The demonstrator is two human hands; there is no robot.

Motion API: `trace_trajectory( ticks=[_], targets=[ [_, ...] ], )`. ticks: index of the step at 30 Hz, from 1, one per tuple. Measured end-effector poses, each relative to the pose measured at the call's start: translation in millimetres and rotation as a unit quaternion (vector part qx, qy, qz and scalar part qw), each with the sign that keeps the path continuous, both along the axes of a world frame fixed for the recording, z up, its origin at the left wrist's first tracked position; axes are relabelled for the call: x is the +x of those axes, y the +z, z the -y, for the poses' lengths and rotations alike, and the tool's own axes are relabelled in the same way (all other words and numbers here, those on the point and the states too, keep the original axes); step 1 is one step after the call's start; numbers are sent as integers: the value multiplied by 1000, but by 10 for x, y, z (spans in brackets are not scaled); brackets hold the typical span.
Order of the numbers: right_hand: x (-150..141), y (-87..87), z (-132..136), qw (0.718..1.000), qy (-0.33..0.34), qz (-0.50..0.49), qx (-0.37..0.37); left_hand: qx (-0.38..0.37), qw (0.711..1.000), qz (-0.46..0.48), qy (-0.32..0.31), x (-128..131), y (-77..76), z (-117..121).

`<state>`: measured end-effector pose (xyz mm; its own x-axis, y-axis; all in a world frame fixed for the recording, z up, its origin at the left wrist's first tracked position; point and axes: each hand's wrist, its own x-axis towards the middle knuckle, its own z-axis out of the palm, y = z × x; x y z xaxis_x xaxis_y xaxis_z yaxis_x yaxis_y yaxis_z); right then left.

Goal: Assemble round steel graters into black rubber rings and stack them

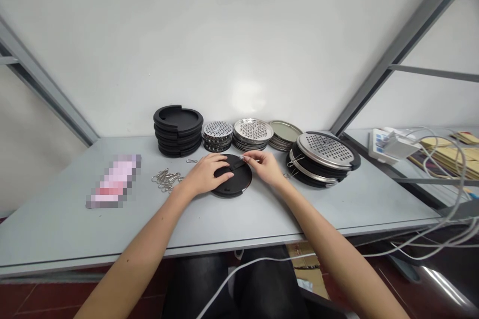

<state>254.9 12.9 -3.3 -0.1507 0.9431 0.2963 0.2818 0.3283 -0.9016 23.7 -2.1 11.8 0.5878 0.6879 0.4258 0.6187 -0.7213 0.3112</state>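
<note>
A round black plastic holder [231,190] lies flat on the table in front of me, with a slot and a small cutout on its upper face. My left hand [205,174] rests on its left side, fingers stretched over the top and the thumb lying apart from them. At the holder's far right edge, my right hand [264,165] pinches a small shiny metal clip [242,157] between thumb and fingers; most of the clip is hidden. To the left sit a heap of loose wire clips [166,178] and one single clip [191,161].
Along the wall stand a stack of black holders [178,132], small grater discs [217,132], larger grater discs [253,132] and plain metal discs [285,134]. Assembled graters [325,157] are piled at right. A blurred pink object [114,182] lies left. White cables [458,189] hang at right.
</note>
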Motion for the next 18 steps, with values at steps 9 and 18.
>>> trace_trajectory(
  ticks=[9, 18],
  targets=[
    [2, -6, 13, 992, -82, 85, 44, -84, 994, -62, 8, -134, 31, 2],
    [-9, -63, -5, 988, -76, 101, 87, 3, 993, -95, 64, -23, 40, 164]
  ],
)
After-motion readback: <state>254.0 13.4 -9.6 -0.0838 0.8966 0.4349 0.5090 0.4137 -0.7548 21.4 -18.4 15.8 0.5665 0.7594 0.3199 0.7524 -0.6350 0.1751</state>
